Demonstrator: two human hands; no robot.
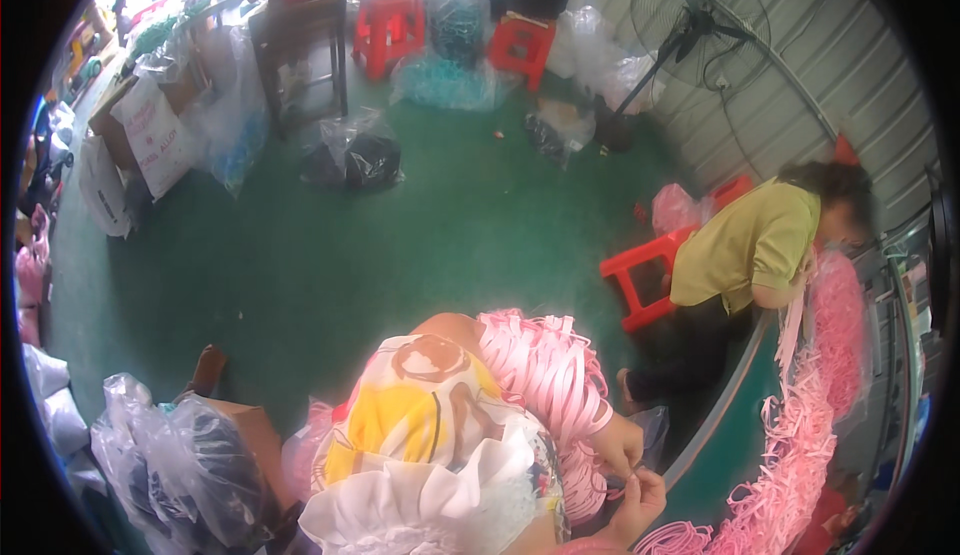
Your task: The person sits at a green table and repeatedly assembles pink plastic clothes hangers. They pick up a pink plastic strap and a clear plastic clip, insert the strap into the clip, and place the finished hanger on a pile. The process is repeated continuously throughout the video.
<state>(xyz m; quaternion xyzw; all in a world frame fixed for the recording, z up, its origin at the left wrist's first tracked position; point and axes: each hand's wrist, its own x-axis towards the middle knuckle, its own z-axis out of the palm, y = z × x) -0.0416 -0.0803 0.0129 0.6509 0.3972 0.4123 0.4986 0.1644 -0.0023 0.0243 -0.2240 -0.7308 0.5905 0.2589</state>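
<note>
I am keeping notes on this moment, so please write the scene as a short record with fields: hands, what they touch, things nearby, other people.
Left hand: left hand pinches pink strips draped over the lap.
Right hand: right hand meets the left one on the same strips; exact grip too small to tell.
Nearby: heap of pink strips on the right, plastic bag on the left, green floor.
Seating: red stool.
Other people: a person in a yellow-green shirt bent over beside the stool.
Background: standing fan.
</note>
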